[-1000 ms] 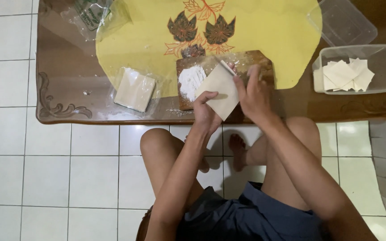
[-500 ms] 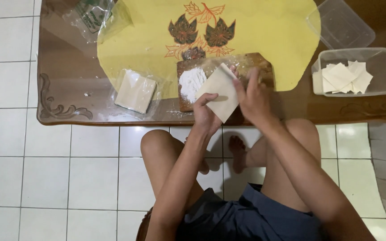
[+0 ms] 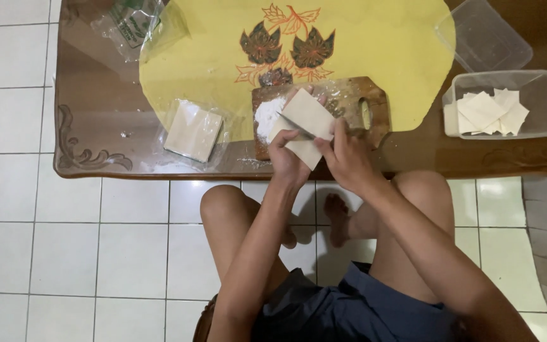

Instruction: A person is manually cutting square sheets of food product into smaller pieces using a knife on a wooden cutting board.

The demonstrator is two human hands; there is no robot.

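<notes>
Both hands, the left hand [image 3: 288, 158] and the right hand [image 3: 343, 155], pinch a thin dough sheet [image 3: 305, 123] just above the floury board [image 3: 324, 114], so flour falls back on it.

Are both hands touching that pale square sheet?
Touching. The head view shows the left hand gripping the pale square sheet from below and the right hand pinching its right edge.
</notes>
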